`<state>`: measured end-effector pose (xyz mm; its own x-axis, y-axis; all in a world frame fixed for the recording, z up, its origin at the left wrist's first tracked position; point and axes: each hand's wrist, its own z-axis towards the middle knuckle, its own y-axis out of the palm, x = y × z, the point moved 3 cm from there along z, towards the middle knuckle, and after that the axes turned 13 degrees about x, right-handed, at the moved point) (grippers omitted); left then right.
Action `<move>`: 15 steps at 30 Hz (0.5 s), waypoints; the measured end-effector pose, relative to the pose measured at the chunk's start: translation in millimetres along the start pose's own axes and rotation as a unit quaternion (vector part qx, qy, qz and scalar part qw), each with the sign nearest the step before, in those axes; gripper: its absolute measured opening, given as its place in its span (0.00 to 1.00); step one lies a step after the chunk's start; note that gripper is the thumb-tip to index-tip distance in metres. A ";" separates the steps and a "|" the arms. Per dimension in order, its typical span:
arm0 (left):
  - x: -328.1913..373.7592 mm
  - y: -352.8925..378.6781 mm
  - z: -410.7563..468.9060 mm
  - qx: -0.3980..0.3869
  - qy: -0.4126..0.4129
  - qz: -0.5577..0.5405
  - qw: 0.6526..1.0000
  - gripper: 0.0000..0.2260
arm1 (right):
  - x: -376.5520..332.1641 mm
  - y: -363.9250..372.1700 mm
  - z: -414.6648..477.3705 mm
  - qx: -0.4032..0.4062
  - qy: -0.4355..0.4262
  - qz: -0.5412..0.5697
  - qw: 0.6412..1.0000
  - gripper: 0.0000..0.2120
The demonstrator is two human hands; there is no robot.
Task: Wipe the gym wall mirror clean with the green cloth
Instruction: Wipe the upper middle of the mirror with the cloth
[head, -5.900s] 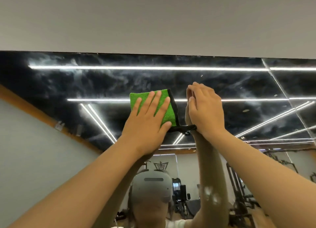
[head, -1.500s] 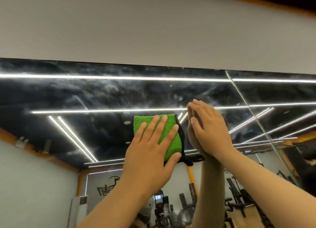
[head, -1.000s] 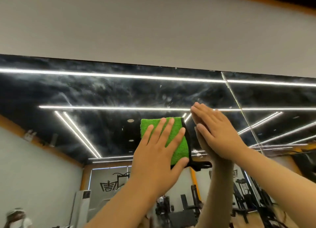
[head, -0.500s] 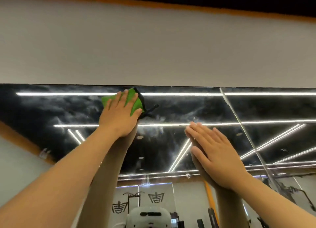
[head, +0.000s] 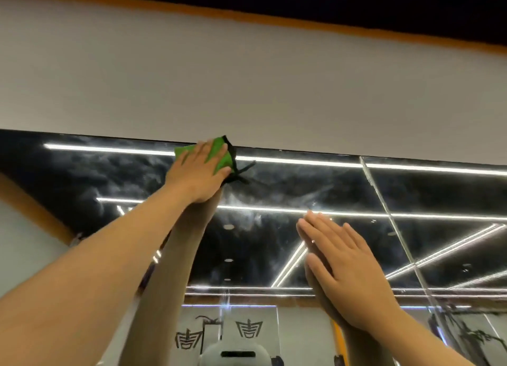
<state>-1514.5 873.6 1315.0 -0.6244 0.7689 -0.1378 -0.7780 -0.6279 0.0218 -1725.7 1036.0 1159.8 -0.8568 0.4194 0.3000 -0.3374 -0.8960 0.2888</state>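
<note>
Bright green cloth [head: 220,157] (black-edged) on dark, white-smeared mirror [head: 288,184]; grey wall [head: 247,77], orange trim [head: 274,20].

Cloth [head: 222,160] up at the top edge of the mirror [head: 260,184] there: fuzzy green pile, matt and soft-looking, bound along its right side in smooth black tape, with a black loop trailing off it. The mirror is hard, glossy glass, throwing back sharp strip lights, but the shine's broken. Cloudy whitish smears drift right across the dark upper part, thickest toward the middle. A thin bright seam [head: 384,201] runs down near the right edge where two panes meet. Above the glass, the wall [head: 247,77] is flat matt paint, pale and smooth, no sheen. Over that, an orange band [head: 247,18], matt too.
</note>
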 end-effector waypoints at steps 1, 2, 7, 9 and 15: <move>-2.1 1.5 2.5 0.004 -0.009 0.000 1.000 0.27 | -0.4 0.8 0.2 0.009 -0.001 0.002 1.000 0.25; -0.3 2.7 3.9 0.013 -0.018 -0.004 1.000 0.28 | -0.2 1.8 0.6 0.016 -0.003 0.002 1.000 0.25; 43.9 7.6 15.5 0.035 0.000 -0.019 0.999 0.25 | 1.8 4.6 -0.7 0.035 -0.007 0.007 0.999 0.23; 79.0 11.7 16.9 0.030 0.036 -0.029 0.998 0.25 | 0.3 0.3 -1.5 0.074 0.010 0.013 0.997 0.24; 172.4 30.2 -4.0 0.023 0.142 -0.053 0.988 0.25 | 8.9 -9.9 -4.0 0.087 0.227 -0.037 0.969 0.35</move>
<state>-1645.4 986.6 1287.9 -0.4995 0.7608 -0.4143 -0.8443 -0.5347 0.0361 -1731.5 1048.0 1155.9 -0.9291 0.3394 -0.1470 -0.3682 -0.8112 0.4543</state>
